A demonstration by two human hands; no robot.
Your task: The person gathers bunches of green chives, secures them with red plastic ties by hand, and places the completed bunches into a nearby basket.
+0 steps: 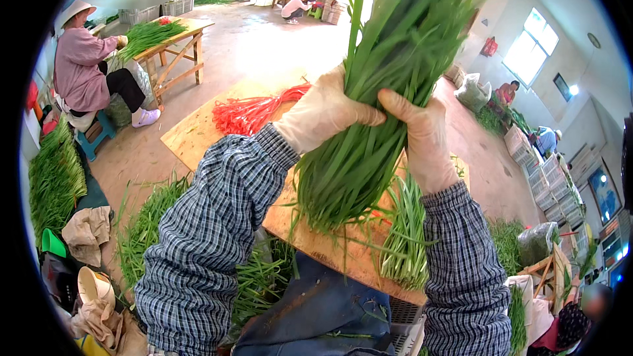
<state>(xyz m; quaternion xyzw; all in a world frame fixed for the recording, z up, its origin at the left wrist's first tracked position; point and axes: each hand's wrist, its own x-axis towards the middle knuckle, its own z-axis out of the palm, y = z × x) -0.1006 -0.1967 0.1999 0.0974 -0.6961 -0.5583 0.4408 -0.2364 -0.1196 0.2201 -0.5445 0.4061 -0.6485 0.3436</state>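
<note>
Both my hands grip a thick bunch of green chives [349, 171], held upright and slightly tilted above a wooden table [310, 240]. My left hand [323, 112], in a pale glove, wraps the bunch's left side. From the right, my right hand [425, 135], gloved too, closes round it with the thumb across the front. The leaf tips fan out above my hands. Red plastic ties [247, 115] lie in a heap on the table, left of the bunch. A smaller pile of chives [405, 244] with pale stems rests near the table's right edge, below my right hand.
Loose chives [155, 227] lie left of the table, with more [56, 175] beyond. My blue apron [316, 310] covers my lap, beside a white crate [405, 320]. A co-worker [86, 66] sits at another wooden table [178, 36]. Stacked white crates [544, 181] stand far right.
</note>
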